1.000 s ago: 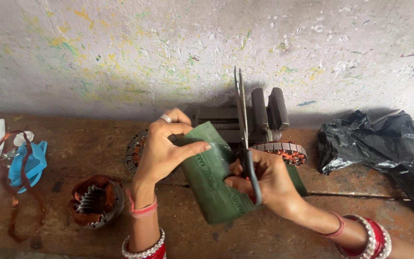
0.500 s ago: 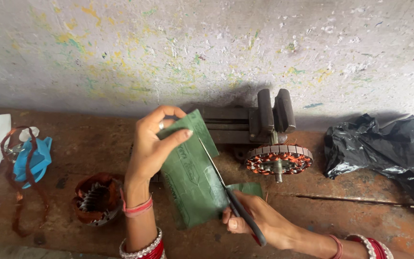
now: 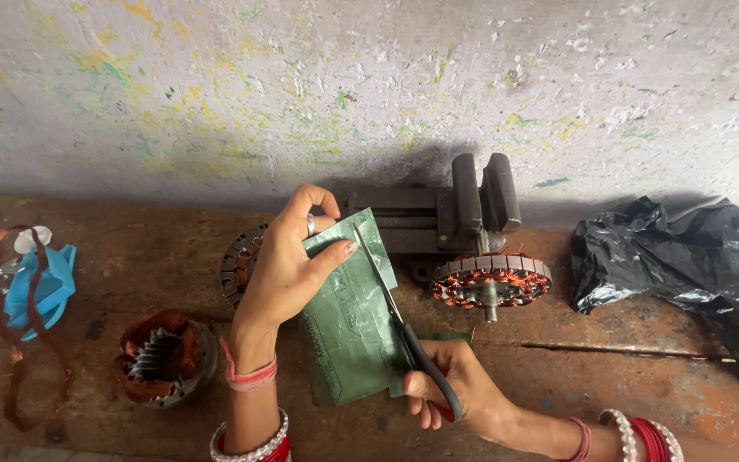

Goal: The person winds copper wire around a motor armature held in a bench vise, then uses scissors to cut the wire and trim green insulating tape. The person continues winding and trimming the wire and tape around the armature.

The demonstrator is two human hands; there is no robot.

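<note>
The green insulation sheet (image 3: 348,329) was pinched at its top edge by the left hand (image 3: 288,265), thumb in front and fingers curled behind, so it was kept taut and lifted over the workbench (image 3: 609,376); the right hand (image 3: 451,393) was closed through the scissors (image 3: 404,329), blades run up along the sheet's right edge. A wound stator (image 3: 491,281) was left by the bench vise (image 3: 464,201), out of the way; another copper-wound stator (image 3: 164,358) was parked at the left.

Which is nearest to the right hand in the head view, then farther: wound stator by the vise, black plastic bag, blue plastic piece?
1. Wound stator, just above the right hand, below the vise.
2. Black plastic bag, off to the right.
3. Blue plastic piece, far left of the bench.
</note>
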